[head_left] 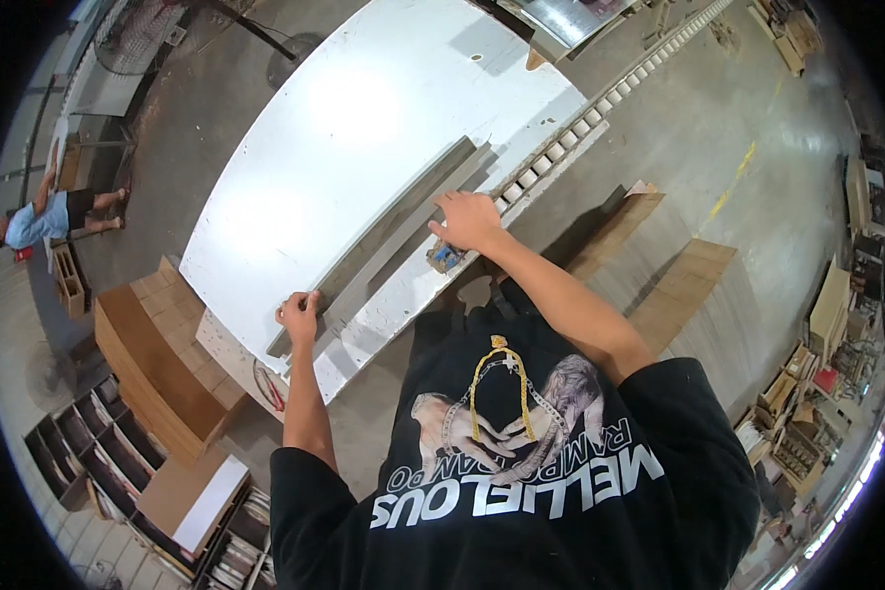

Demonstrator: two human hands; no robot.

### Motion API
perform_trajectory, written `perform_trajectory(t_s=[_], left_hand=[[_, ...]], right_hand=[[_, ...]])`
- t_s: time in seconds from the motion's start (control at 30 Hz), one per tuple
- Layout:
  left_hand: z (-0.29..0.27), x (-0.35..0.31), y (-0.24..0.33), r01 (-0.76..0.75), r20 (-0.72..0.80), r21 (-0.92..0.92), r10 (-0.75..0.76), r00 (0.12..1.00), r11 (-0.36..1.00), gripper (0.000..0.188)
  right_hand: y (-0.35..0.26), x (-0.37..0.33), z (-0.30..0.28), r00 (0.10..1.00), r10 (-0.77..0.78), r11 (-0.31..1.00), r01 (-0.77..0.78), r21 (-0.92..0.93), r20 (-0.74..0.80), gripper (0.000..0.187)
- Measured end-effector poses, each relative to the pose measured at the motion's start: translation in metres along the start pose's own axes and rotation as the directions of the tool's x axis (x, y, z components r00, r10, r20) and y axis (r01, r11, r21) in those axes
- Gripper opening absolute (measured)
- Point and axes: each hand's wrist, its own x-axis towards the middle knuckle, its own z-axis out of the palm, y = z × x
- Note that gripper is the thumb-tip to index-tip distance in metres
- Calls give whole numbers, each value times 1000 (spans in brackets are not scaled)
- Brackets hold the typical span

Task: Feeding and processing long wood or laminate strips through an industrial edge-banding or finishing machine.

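Nearest you, your left hand (299, 317) bends its fingers at the lower end of the long grey strips (393, 218); whether they grasp, you can't tell. Your right hand (470, 220) is loosely spread by the strips' near edge, contact unclear. Lying on the white table (305, 157), the strips look light, stiff lengthwise, perhaps bendy; hold them near both ends. Whether they're joined is hard to make out.

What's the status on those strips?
Left hand at strips' left end. Right hand toward their right end. Strips on white table. Blue item by right hand.
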Motion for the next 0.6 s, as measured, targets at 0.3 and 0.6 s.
perform_trajectory(t_s=[0.3,0.6], left_hand=[[-14,-41,8,-271,-38,5,271,962,963,66],[16,-50,48,-289,-51,11,289,956,957,67]], right_hand=[[-5,2,4,999,37,998,-39,-55,-40,52],[-8,3,6,998,42,998,-44,-36,-53,54]])
